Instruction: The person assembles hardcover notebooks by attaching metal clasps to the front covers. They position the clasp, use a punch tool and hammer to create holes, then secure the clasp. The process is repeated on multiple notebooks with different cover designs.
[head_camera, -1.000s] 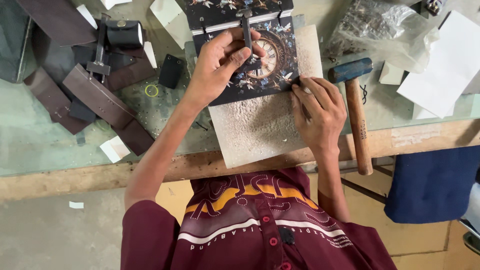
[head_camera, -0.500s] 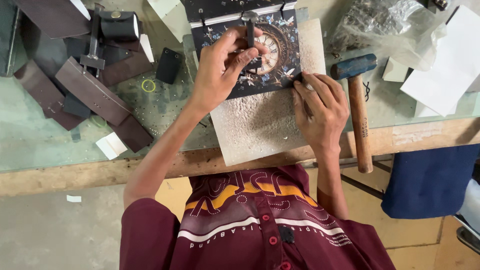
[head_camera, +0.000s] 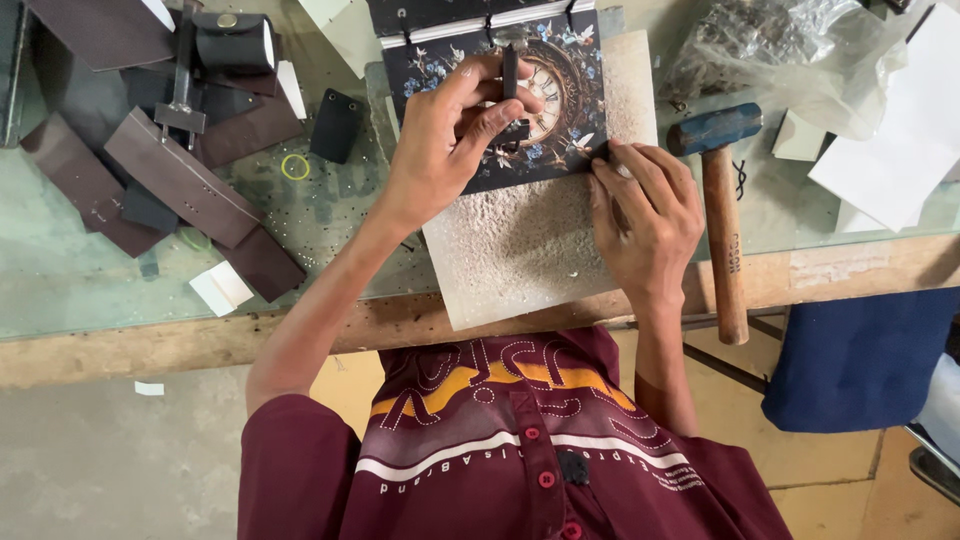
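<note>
A dark notebook cover (head_camera: 570, 95) printed with a clock and flowers lies on a pitted pale board (head_camera: 520, 250) at the table's near edge. My left hand (head_camera: 445, 145) grips a slim dark metal punch (head_camera: 510, 72), standing upright on the clock picture. My right hand (head_camera: 645, 215) presses its fingertips on the cover's lower right corner. A hammer (head_camera: 722, 210) with a blue head and wooden handle lies just right of my right hand.
Brown leather strips (head_camera: 180, 180) and a small black pouch (head_camera: 235, 40) lie at the left, near a black tag (head_camera: 335, 125) and a yellow ring (head_camera: 295, 166). A plastic bag (head_camera: 790, 50) and white paper (head_camera: 900, 130) sit at the right. Blue cloth (head_camera: 860, 370) hangs below the table edge.
Both hands stay on the cover; my left hand still holds the punch upright. My right fingertips have crept up toward the cover's corner, and the view has shifted slightly.
</note>
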